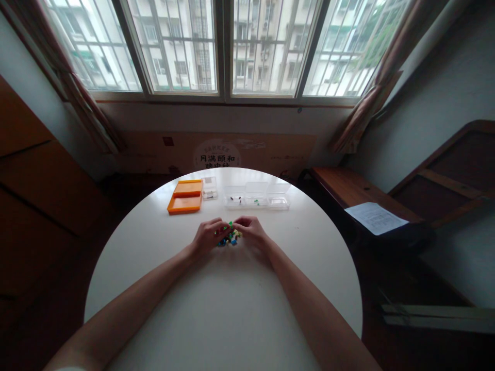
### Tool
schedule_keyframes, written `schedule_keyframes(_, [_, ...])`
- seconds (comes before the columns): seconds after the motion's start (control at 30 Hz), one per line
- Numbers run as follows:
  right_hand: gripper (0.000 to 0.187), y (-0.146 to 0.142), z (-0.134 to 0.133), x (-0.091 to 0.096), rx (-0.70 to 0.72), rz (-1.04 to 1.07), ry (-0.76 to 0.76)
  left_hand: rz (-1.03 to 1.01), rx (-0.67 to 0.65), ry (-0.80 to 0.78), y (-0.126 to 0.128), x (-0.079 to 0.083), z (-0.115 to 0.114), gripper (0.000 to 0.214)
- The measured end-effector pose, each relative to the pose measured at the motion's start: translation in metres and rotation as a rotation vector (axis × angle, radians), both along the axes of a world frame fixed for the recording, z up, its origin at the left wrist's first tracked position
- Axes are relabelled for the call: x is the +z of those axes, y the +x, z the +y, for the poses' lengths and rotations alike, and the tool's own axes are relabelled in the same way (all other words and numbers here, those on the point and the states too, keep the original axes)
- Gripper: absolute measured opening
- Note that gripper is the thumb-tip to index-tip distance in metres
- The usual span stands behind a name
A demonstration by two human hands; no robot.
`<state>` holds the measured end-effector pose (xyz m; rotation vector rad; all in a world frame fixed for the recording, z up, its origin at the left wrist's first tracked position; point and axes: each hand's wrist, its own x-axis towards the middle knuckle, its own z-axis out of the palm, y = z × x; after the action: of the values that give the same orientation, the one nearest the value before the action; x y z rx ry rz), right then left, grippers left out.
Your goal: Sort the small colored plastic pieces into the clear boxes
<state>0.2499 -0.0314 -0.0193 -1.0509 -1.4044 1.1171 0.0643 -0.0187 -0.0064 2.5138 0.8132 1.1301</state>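
Observation:
A heap of small coloured pieces (233, 240), blue, green, yellow and dark, lies on the white round table (232, 299). They look like tiny building bricks, too small to tell for sure. My left hand (205, 235) is at the heap's left side with its fingers curled over it. From the right, my right hand (250, 226) reaches in, fingers bent and pressed together. A bright green piece (231, 224) shows between the fingertips of both hands. Whether either hand grips it cannot be made out, as the fingertips cover part of the heap.
Behind the hands stand an orange tray (184, 210) with its lid open, a small clear case (209, 188), and several clear lidded boxes (278, 203), two holding tiny dark and green pieces. Right of the table, a paper sheet (375, 218) lies by a wooden bench (340, 180).

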Motion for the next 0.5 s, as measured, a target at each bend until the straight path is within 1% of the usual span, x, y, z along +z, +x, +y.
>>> schedule_keyframes(0.23, [0.030,0.0004,-0.0015,0.0032,0.014,0.016,-0.010,0.009,-0.011,-0.017,-0.0001,0.0011,-0.0007,0.021])
schedule_keyframes(0.5, [0.028,0.0010,-0.0019,0.0037,0.009,-0.013,-0.002,0.001,0.008,-0.030,0.0003,-0.0004,-0.0007,0.019])
